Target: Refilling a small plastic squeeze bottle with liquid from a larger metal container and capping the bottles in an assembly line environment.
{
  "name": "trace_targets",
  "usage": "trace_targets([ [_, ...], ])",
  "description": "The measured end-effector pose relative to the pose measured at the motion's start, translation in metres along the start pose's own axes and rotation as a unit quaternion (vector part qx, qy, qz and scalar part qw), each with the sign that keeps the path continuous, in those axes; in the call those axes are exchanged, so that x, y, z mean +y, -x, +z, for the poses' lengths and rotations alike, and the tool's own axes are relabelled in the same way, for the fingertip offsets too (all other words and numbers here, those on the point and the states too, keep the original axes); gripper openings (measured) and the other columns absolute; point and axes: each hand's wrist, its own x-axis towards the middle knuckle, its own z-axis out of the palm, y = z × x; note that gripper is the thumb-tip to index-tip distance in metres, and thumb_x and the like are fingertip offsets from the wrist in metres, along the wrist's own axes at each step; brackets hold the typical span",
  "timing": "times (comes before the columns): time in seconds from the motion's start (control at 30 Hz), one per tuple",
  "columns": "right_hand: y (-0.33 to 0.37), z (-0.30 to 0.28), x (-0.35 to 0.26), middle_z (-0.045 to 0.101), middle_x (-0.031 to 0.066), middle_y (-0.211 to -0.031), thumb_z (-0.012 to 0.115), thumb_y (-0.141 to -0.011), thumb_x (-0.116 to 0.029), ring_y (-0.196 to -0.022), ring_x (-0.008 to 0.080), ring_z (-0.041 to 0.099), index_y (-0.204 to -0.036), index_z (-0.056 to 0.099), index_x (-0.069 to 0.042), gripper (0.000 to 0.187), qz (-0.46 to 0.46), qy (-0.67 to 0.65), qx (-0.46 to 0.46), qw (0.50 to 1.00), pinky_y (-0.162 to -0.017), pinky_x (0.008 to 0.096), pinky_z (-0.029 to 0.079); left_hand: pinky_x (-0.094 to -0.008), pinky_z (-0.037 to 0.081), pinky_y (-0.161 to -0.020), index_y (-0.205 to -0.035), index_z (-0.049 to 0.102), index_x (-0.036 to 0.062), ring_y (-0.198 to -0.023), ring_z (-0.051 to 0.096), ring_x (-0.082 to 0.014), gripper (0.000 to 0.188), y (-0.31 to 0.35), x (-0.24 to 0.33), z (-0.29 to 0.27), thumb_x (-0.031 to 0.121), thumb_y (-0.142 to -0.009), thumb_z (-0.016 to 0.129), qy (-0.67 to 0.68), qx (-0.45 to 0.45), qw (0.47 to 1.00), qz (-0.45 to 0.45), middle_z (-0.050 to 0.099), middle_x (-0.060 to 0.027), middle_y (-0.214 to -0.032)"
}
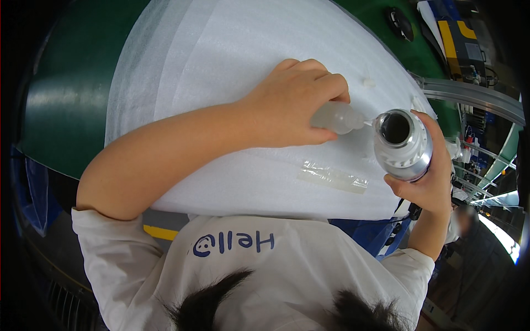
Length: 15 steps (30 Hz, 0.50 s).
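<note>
My left hand is wrapped round a small translucent squeeze bottle, which lies tilted with its thin nozzle toward the right. That nozzle reaches the rim of a shiny silver metal bottle; whether it touches cannot be told. Closed round the metal bottle's side is my right hand, thumb at the near side. The bottle's mouth is uncapped and tilted toward me, and its inside looks dark. Both hands are over a white foam sheet.
A strip of clear tape lies on the foam near me. The sheet covers a green table. A black computer mouse and a yellow-and-grey device are at the far right. A metal rail curves along the right side.
</note>
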Motion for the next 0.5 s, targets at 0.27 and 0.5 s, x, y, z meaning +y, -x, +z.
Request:
trace_targets([
  [0.27,-0.0011,0.0012,-0.0005,0.057,0.0122,-0.107,0.073,-0.043,-0.014,-0.097,0.0263,0.057,-0.120,0.047,-0.007,0.083,-0.013,-0.001,0.008,1.000,-0.086,0.0335,0.043,-0.0359,0.036,-0.085,-0.089,0.055,0.0111,-0.093,0.051,-0.0217,0.034,0.0006,-0.0015,0.0017,0.018,-0.062,0.075,0.006,0.006,1.000,0.007,0.057,-0.0014,-0.089],
  [0.5,-0.0014,0.0017,-0.0013,0.057,0.0123,-0.108,0.073,-0.043,-0.014,-0.097,0.0262,0.057,-0.120,0.047,-0.006,0.082,-0.020,-0.005,0.012,1.000,-0.086,0.0333,0.042,-0.0362,0.037,-0.084,-0.089,0.055,0.0112,-0.093,0.052,-0.0213,0.034,0.0003,-0.0012,0.0011,0.018,-0.062,0.075,0.008,0.007,1.000,0.007,0.057,-0.0013,-0.089],
])
